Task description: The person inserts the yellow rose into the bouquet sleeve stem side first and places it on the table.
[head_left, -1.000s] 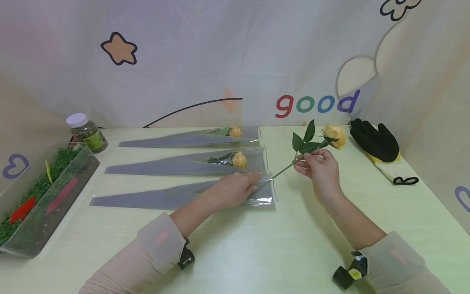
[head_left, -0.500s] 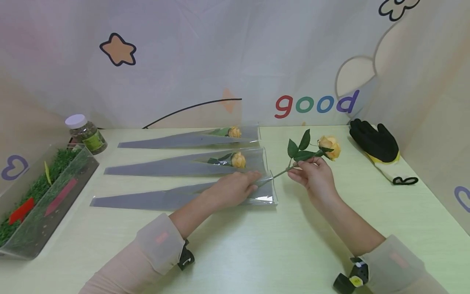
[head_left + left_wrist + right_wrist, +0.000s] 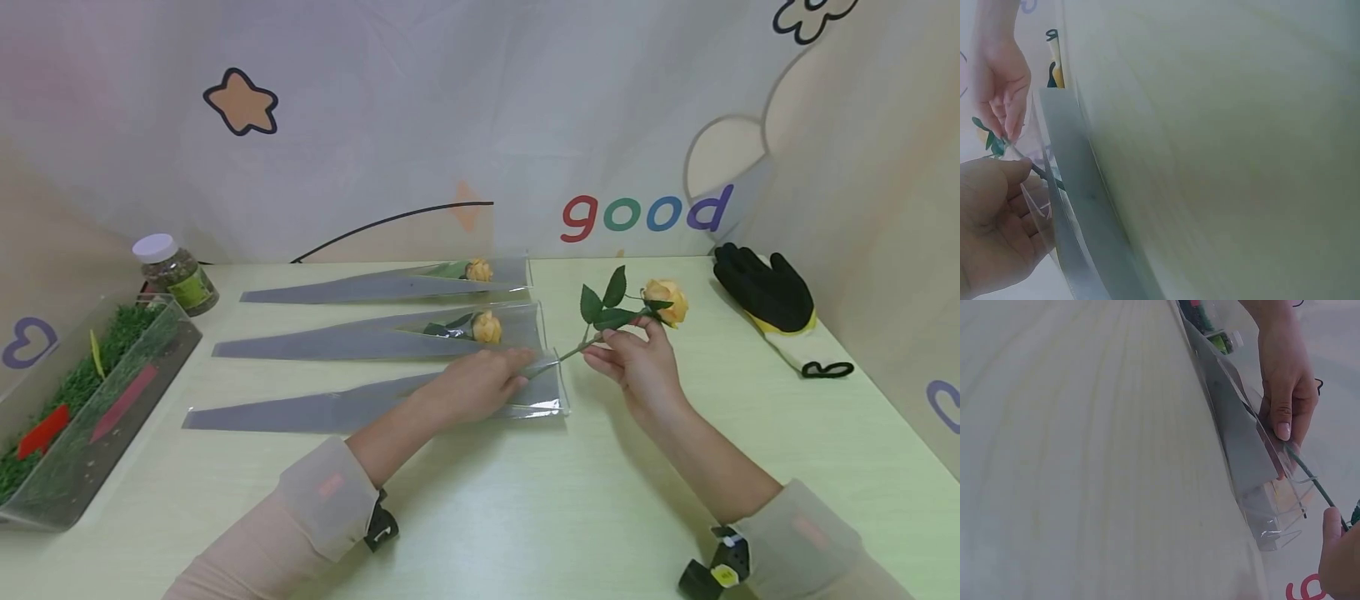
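Observation:
In my right hand [image 3: 651,375] I pinch the stem of a yellow rose [image 3: 666,301] just below its bloom, beside its green leaves. The stem slants down left, its lower part inside the open right end of the nearest flower sleeve [image 3: 300,412], grey with a clear front. My left hand [image 3: 474,385] pinches that sleeve's clear film near the opening. In the right wrist view, the left thumb [image 3: 1282,422] lies at the film beside the stem [image 3: 1319,487]. The stem's lower end is hidden in the head view.
Behind lie two more sleeves, the middle one [image 3: 322,342] and the far one [image 3: 337,289], each holding a yellow rose. A black-and-white glove [image 3: 780,304] lies right. At left stand a lidded jar [image 3: 180,275] and a clear box [image 3: 142,400] with artificial grass.
My right hand has moved left and slightly down with the rose, and less of the stem shows outside the sleeve. The left hand has stayed in place on the sleeve.

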{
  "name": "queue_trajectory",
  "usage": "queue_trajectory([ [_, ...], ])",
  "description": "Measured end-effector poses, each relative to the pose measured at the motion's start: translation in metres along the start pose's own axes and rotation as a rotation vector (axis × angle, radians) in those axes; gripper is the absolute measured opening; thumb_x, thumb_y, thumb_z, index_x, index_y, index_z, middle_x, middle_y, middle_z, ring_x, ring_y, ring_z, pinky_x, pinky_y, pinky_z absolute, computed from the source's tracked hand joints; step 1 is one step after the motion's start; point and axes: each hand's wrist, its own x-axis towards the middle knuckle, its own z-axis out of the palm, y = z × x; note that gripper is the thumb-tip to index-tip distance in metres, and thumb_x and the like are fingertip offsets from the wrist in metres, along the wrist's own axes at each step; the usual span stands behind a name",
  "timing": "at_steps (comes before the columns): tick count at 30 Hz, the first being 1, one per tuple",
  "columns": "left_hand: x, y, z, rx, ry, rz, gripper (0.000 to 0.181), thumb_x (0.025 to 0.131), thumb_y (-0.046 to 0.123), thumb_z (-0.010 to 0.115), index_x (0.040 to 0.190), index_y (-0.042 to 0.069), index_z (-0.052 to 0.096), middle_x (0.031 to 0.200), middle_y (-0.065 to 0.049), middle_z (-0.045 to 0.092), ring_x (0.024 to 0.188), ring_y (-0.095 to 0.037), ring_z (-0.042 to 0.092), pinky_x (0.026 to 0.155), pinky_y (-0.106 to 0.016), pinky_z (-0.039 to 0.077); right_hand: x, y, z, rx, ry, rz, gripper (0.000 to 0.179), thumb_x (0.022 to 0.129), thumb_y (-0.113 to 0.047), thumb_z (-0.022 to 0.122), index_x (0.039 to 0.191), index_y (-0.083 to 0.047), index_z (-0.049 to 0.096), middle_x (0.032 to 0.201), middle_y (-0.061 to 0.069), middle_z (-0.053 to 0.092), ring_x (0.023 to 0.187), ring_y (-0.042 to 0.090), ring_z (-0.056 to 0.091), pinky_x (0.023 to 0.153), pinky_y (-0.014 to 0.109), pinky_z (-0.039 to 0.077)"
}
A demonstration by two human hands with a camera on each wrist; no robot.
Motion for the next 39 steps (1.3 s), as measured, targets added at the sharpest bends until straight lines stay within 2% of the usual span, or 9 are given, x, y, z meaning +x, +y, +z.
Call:
queue_trajectory([
  [6, 0.0008, 0.0001, 0.0010, 0.009, -0.007, -0.011, 0.044, 0.098, 0.023, 0.048, 0.139, 0.007, 0.042, 0.139, -0.008, 0.044, 0.117, -0.020, 0.051, 0.081, -0.030, 0.045, 0.0007, 0.0009, -0.0006, -0.017, 0.011, -0.010, 0.007, 0.099, -0.013, 0.044, 0.100, -0.008, 0.039, 0.094, 0.010, 0.053, 0.071, 0.016, 0.067, 0.074, 0.028, 0.053],
  [8, 0.0007, 0.0001, 0.0008, 0.005, -0.010, -0.013, 0.044, 0.098, 0.023, 0.048, 0.139, 0.007, 0.042, 0.139, -0.008, 0.043, 0.111, -0.018, 0.054, 0.077, -0.029, 0.044, 0.0009, 0.0012, -0.0015, -0.006, 0.004, -0.022, 0.012, 0.100, -0.017, 0.041, 0.098, -0.005, 0.042, 0.090, 0.009, 0.054, 0.070, 0.016, 0.067, 0.073, 0.028, 0.053],
  [13, 0.0010, -0.0008, 0.0006, -0.007, -0.005, 0.001, 0.044, 0.098, 0.021, 0.048, 0.139, 0.006, 0.042, 0.139, -0.008, 0.043, 0.115, -0.019, 0.052, 0.081, -0.029, 0.045, 0.0004, 0.0010, -0.0033, 0.033, -0.011, -0.032, 0.023, 0.100, -0.022, 0.040, 0.106, -0.001, 0.047, 0.083, 0.005, 0.061, 0.072, 0.014, 0.067, 0.073, 0.027, 0.053],
  [16, 0.0012, -0.0012, 0.0005, -0.004, -0.002, 0.005, 0.044, 0.098, 0.021, 0.049, 0.139, 0.006, 0.043, 0.139, -0.009, 0.044, 0.111, -0.018, 0.055, 0.079, -0.029, 0.046, 0.0000, 0.0003, -0.0033, 0.066, -0.003, -0.032, 0.024, 0.098, -0.021, 0.046, 0.107, 0.001, 0.049, 0.081, 0.004, 0.064, 0.071, 0.014, 0.067, 0.073, 0.025, 0.053],
  [20, 0.0008, -0.0003, -0.0005, -0.006, 0.007, 0.001, 0.044, 0.097, 0.020, 0.049, 0.138, 0.007, 0.043, 0.136, -0.009, 0.047, 0.093, -0.015, 0.057, 0.073, -0.029, 0.046, -0.0001, -0.0002, -0.0032, 0.087, -0.002, -0.031, 0.020, 0.096, -0.015, 0.052, 0.105, 0.002, 0.052, 0.077, 0.004, 0.067, 0.071, 0.014, 0.067, 0.072, 0.025, 0.053],
  [23, 0.0009, 0.0008, -0.0015, -0.011, 0.014, 0.000, 0.043, 0.097, 0.020, 0.050, 0.138, 0.007, 0.044, 0.134, -0.009, 0.049, 0.092, -0.015, 0.057, 0.075, -0.029, 0.047, -0.0001, 0.0001, -0.0035, 0.076, -0.009, -0.032, 0.016, 0.096, -0.013, 0.051, 0.103, 0.002, 0.053, 0.076, 0.005, 0.067, 0.072, 0.014, 0.068, 0.072, 0.024, 0.053],
  [27, 0.0019, 0.0006, -0.0017, -0.002, 0.025, 0.003, 0.043, 0.097, 0.020, 0.050, 0.137, 0.006, 0.045, 0.135, -0.010, 0.048, 0.106, -0.017, 0.056, 0.081, -0.031, 0.047, 0.0003, 0.0004, -0.0044, 0.089, -0.011, -0.034, 0.012, 0.095, -0.012, 0.053, 0.096, -0.001, 0.056, 0.075, 0.006, 0.067, 0.073, 0.015, 0.068, 0.073, 0.025, 0.053],
  [31, 0.0020, -0.0002, -0.0019, 0.006, 0.029, 0.001, 0.043, 0.097, 0.020, 0.050, 0.137, 0.006, 0.045, 0.136, -0.009, 0.047, 0.121, -0.022, 0.047, 0.089, -0.033, 0.045, 0.0008, 0.0001, -0.0052, 0.105, -0.016, -0.034, 0.011, 0.094, -0.013, 0.055, 0.092, -0.003, 0.060, 0.075, 0.006, 0.067, 0.074, 0.015, 0.068, 0.074, 0.025, 0.052],
  [39, 0.0017, -0.0020, -0.0014, 0.006, 0.026, -0.002, 0.045, 0.098, 0.021, 0.048, 0.139, 0.006, 0.042, 0.139, -0.009, 0.044, 0.125, -0.023, 0.043, 0.100, -0.036, 0.038, 0.0014, 0.0010, -0.0045, 0.114, -0.005, -0.027, 0.012, 0.095, -0.011, 0.053, 0.091, -0.002, 0.059, 0.075, 0.007, 0.067, 0.073, 0.015, 0.068, 0.073, 0.025, 0.052],
])
